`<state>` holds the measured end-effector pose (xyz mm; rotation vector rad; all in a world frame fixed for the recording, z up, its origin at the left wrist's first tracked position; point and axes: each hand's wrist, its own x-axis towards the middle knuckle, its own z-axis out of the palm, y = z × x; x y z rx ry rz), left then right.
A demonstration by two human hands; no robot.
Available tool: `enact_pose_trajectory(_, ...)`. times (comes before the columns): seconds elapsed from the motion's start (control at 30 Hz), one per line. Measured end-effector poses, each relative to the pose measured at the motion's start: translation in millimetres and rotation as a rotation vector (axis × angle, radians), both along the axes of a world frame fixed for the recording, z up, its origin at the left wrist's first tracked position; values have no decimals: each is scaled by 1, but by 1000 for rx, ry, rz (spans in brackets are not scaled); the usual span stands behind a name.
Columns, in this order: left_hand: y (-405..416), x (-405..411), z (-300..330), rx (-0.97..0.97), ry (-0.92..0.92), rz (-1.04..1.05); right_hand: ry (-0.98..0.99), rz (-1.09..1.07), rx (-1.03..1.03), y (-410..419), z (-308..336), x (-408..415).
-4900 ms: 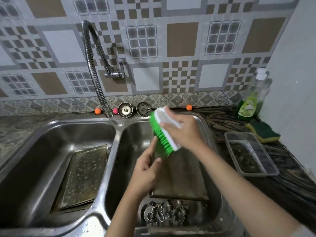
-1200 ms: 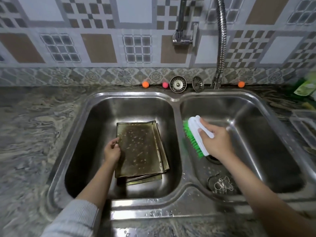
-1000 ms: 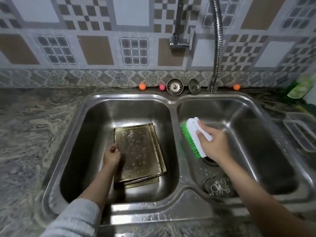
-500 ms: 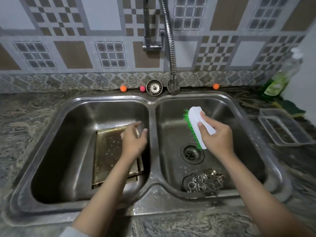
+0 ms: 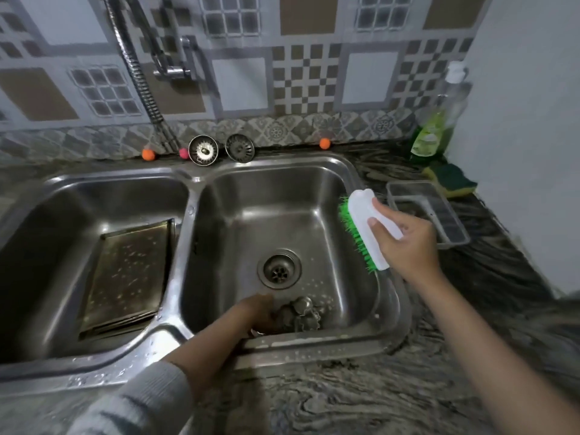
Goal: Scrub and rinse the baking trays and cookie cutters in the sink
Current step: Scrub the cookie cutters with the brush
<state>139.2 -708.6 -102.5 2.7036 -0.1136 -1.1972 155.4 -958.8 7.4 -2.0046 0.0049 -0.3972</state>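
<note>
head view: we look down on a double sink (image 5: 188,196) set in the table (image 5: 361,400), both our hands in frame.
left hand (image 5: 251,315): down at the near wall of the right basin, touching the cutters (image 5: 301,315); its fingers are hidden behind its back and blurred, so we cannot tell whether they pinch one or lie spread.
right hand (image 5: 405,243): fingers and thumb curled round the white back of the brush (image 5: 364,227), held over the basin's right rim, green bristles facing left.
cutters: a small wet heap just near of the drain (image 5: 278,270), thin metal shapes.
trays (image 5: 128,277): stacked flat in the left basin, spotted with drops, well apart from both hands.
handling, cutters: we judge them light, stiff but easy to bend, slippery when wet, with thin edges that can nick; best to pinch one by its outer band, not the cutting rim, and lift it alone.
handling, trays: flat, rigid and slick; take them by a raised edge.
step: we reckon the cutters come next for the brush.
</note>
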Motion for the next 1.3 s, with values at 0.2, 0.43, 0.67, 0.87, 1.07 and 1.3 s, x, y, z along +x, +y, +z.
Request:
enact_pose_trajectory(0.2, 1, 1, -9, 104, -48, 29, -20, -117, 2, -72, 9, 23)
enact_pose_trajectory(0.43, 8, 11, 1, -174, -307, 333, 115, -145, -62, -110, 7, 54)
enact_pose_trajectory(0.67, -20, 18, 25, -656, -522, 660, 235, -90, -153, -110, 3, 87)
enact_pose_trajectory(0.87, -45, 15, 49, -951, -538, 819, 300, -110, -200, -110, -8, 105)
enact_pose_trajectory(1.07, -56, 14, 56, -1120, -425, 883, 287, -91, -299, -107, -23, 97)
enact_pose_trajectory(1.3, -50, 15, 67, -1363, -318, 916, 63, -38, 151, -67, 22, 71)
